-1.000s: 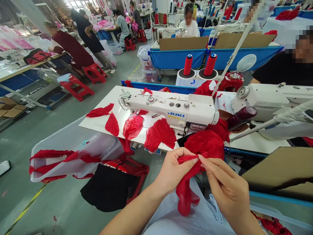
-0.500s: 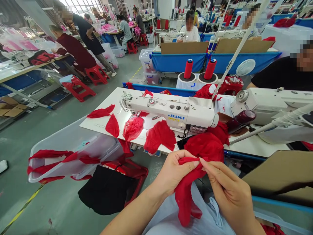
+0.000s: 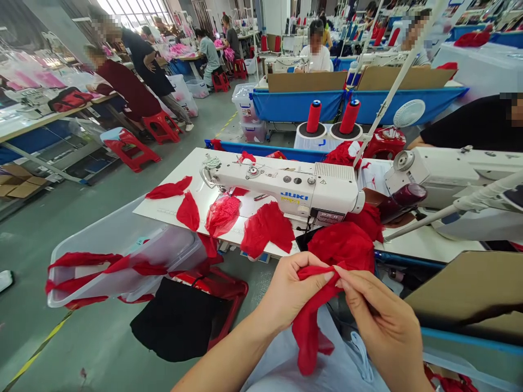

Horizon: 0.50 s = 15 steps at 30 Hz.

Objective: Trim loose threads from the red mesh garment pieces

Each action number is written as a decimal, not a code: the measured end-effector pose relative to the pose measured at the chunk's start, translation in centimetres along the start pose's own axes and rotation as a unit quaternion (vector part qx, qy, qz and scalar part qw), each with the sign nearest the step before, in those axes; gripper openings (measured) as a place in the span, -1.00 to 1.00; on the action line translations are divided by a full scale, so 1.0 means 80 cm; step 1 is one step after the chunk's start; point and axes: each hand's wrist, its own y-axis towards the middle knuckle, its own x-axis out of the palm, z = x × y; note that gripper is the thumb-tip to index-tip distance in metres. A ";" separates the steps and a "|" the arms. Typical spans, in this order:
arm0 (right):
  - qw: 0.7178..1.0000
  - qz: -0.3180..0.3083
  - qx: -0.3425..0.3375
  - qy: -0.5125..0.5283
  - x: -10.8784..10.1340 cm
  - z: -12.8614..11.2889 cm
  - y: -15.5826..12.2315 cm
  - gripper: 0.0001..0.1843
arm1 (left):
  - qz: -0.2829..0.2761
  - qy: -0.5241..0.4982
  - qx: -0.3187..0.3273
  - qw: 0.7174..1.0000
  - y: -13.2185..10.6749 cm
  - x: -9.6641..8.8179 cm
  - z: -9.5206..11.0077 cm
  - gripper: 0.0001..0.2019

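A strip of thin red fabric (image 3: 308,340) hangs down over my lap, held up by its top edge. My left hand (image 3: 292,291) pinches that edge between thumb and forefinger. Close beside it, my right hand (image 3: 378,310) grips the same edge with thumb and fingertips pressed together. Just beyond my hands, a larger red cloth bundle (image 3: 343,242) drapes over the table's near edge. A white sewing machine (image 3: 281,185) stands on the white table (image 3: 171,204). Several red fabric pieces (image 3: 267,228) lie in front of it, one sheer and crumpled under the needle end.
Left of the table is a translucent plastic bin (image 3: 102,234) with red strips over its rim. A red stool (image 3: 232,305) bears a black cloth (image 3: 175,321). Cardboard (image 3: 461,288) stands at my right. Two red thread spools (image 3: 314,117) are behind the machine. A co-worker's black sleeve (image 3: 461,122) shows at right.
My hands stay almost in place, both still pinching the red fabric edge. The hanging end has shifted slightly.
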 end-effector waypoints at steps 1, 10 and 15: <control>1.000 -0.002 0.006 0.006 0.000 0.000 0.001 -0.65 | 0.000 -0.016 -0.012 1.000 0.000 0.000 0.000 -0.71; 0.998 -0.024 -0.042 -0.034 -0.005 -0.001 0.002 -0.57 | 0.019 -0.006 -0.006 1.000 0.000 0.001 0.002 -0.67; 1.000 -0.009 -0.019 -0.015 -0.002 -0.002 -0.001 -0.61 | 0.008 0.047 0.033 0.998 -0.001 0.000 0.001 -0.73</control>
